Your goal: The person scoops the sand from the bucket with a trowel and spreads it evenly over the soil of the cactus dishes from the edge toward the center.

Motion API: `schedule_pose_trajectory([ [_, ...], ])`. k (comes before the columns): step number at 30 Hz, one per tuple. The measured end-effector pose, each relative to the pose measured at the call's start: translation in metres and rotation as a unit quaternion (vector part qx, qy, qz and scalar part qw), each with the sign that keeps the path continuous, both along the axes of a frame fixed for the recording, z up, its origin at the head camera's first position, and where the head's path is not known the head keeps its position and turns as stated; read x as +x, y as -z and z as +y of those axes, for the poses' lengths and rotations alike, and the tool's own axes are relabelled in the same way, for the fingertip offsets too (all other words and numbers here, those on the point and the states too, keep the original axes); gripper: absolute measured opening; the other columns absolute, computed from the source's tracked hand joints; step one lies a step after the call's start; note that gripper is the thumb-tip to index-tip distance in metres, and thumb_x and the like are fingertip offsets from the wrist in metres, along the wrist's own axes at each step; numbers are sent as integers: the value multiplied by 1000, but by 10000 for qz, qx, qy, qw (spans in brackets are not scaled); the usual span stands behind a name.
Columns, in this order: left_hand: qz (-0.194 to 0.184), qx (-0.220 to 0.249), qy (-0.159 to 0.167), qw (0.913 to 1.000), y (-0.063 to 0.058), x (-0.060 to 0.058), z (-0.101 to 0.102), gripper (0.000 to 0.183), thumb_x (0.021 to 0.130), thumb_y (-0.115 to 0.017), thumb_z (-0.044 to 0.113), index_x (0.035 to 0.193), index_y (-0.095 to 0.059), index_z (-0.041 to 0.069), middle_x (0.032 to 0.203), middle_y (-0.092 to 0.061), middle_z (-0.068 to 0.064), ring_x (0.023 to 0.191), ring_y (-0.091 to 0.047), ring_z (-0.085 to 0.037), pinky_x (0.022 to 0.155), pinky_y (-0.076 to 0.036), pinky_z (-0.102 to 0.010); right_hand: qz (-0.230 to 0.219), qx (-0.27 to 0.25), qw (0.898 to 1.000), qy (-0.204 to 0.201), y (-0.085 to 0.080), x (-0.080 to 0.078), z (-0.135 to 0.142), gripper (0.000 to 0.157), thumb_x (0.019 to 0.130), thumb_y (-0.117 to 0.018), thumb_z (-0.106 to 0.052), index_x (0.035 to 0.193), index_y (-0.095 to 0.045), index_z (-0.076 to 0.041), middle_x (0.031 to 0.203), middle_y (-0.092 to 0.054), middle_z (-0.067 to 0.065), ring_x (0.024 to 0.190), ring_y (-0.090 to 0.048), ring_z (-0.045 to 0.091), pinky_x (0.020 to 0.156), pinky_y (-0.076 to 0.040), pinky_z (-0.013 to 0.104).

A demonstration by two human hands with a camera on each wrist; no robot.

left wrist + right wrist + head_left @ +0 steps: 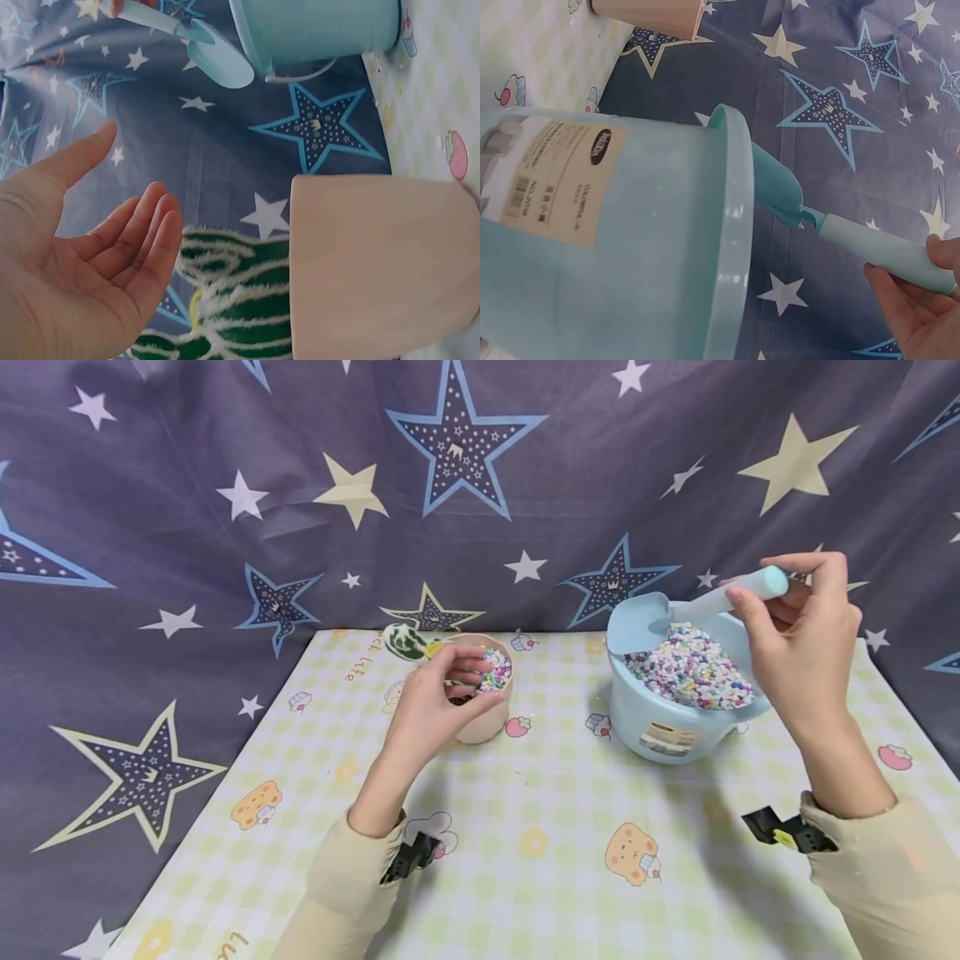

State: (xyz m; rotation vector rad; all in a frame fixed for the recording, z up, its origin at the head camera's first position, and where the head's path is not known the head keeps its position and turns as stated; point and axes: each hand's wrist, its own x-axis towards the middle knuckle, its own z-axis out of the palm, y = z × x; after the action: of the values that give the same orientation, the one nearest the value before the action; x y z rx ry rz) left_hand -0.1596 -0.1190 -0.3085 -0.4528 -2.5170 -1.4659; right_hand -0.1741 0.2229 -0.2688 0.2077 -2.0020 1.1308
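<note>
My right hand [806,631] grips the handle of a light blue toy shovel [637,625], its blade over the left rim of a light blue bucket [652,739]. Small multicoloured beads [693,668] fill much of that bucket. Around the near side of a peach-coloured pot [487,722], my left hand [438,693] hovers with loosely bent fingers and a spread thumb, holding nothing. More beads show inside the pot. A fuzzy green-and-white striped cactus [240,292] rises from the pot's mouth in the left wrist view; in the head view my hand hides part of it.
A green-and-white checked tablecloth [540,793] printed with bears and strawberries covers the table. Behind it hangs a dark star-patterned cloth [337,585]. The bucket's thin handle [304,73] hangs down its side. Black wrist straps [411,857] sit over both sleeves.
</note>
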Motion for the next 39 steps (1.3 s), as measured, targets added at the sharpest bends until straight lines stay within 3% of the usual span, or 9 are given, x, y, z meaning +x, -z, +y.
schedule_pose_trajectory([
  [6,-2,121,155,9998,4,-4,14,47,82,-84,19,123,-63,11,115,-72,-10,106,-70,-27,91,-60,-33,86,-267,9996,18,3,3,10,36,91,-72,-10,123,-57,-4,91,-65,-31,78,-63,-21,75,-50,0],
  [14,26,118,325,9994,9,-12,35,49,81,-84,20,124,-63,11,118,-71,-6,107,-69,-21,94,-58,-30,185,-4,9996,232,4,8,18,33,93,-70,-14,123,-57,-8,93,-62,-36,76,-60,-24,73,-47,-2],
  [22,46,144,511,9986,11,-19,53,50,82,-84,24,125,-61,12,120,-70,-3,111,-67,-17,98,-56,-27,103,-261,9994,215,9,10,24,35,92,-70,-8,124,-56,-3,92,-66,-34,73,-62,-22,71,-47,-3],
  [24,60,164,531,9984,13,-21,57,49,82,-84,24,125,-62,12,121,-70,-3,111,-67,-17,99,-55,-26,85,-267,9994,218,10,10,25,36,92,-70,-7,124,-55,-2,96,-69,-29,74,-62,-22,71,-47,-2],
  [30,74,112,529,9985,18,-25,68,53,81,-84,25,128,-61,14,125,-66,-3,114,-66,-19,99,-54,-23,56,-283,9992,281,14,13,29,35,92,-70,-7,124,-56,-2,91,-64,-34,77,-62,-23,73,-47,-2],
  [39,99,166,578,9981,25,-30,81,61,81,-84,25,135,-58,11,136,-60,-6,123,-62,-22,105,-52,-28,-32,-450,9986,288,17,14,35,35,92,-69,-7,124,-56,-4,93,-67,-29,81,-64,-20,75,-50,0],
])
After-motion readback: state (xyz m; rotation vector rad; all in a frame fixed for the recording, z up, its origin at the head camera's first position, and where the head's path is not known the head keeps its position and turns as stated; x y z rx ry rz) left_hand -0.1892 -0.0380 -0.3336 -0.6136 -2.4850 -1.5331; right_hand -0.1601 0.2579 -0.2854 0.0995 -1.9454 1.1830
